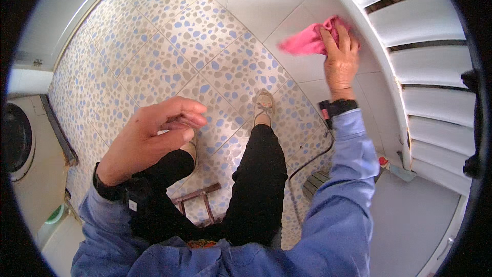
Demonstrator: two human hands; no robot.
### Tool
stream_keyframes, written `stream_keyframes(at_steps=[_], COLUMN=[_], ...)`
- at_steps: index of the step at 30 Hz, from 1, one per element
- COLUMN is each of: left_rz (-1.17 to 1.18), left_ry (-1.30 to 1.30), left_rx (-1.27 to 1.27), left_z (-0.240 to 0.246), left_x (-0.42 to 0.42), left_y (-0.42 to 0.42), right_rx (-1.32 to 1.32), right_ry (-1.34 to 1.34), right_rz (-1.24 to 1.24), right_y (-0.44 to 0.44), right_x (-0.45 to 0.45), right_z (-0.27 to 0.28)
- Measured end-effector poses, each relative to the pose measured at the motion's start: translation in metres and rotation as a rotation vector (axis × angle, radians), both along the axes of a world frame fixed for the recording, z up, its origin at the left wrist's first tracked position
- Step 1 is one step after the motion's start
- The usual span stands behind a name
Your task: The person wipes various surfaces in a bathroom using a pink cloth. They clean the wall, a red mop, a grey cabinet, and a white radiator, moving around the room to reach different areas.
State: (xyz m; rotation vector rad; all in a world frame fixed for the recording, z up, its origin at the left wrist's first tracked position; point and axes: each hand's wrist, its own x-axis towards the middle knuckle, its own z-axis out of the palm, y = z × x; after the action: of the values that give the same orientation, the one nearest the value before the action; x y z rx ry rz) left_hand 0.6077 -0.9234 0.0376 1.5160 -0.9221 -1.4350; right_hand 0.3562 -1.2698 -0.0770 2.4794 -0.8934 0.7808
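Observation:
A pink cloth is bunched under the fingers of my right hand, against the pale wall tiles beside a white slatted frame. One end of the cloth trails to the left and looks blurred. My left hand hangs above the floor near my left knee, its fingers loosely curled with a gap to the thumb and nothing in it. Dark bands circle both wrists.
Pebble-patterned tiles cover the floor. Between my legs stands a brown metal frame. A dark cable runs past a floor grate on the right. At the left is a washing machine; a grey panel stands lower right.

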Motion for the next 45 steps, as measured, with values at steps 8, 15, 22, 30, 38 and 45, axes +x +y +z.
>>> stream_keyframes(at_steps=[8, 15, 22, 30, 38, 45], left_rz=[-0.012, -0.054, -0.043, -0.106, -0.066, -0.040], left_ry=[-0.039, -0.052, -0.031, -0.186, -0.220, -0.261], left_rx=[0.003, 0.011, 0.101, 0.048, 0.070, 0.121], left_z=[0.001, -0.003, -0.002, -0.007, -0.003, -0.009], left_x=[0.009, 0.010, -0.003, 0.005, -0.019, -0.041], left_y=[0.000, -0.004, -0.021, -0.012, -0.025, -0.031], right_rx=[0.030, 0.422, -0.026, 0.371, 0.808, 0.872], right_ry=[1.046, 0.942, 0.894, 0.855, 0.464, 0.426], right_rz=[-0.055, -0.205, 0.134, -0.074, -1.265, -0.823], right_y=[-0.008, 0.007, -0.049, -0.007, 0.089, -0.015], right_x=[-0.150, -0.217, 0.020, -0.225, -0.443, -0.397], right_z=[-0.112, -0.215, -0.230, -0.262, -0.255, -0.303])
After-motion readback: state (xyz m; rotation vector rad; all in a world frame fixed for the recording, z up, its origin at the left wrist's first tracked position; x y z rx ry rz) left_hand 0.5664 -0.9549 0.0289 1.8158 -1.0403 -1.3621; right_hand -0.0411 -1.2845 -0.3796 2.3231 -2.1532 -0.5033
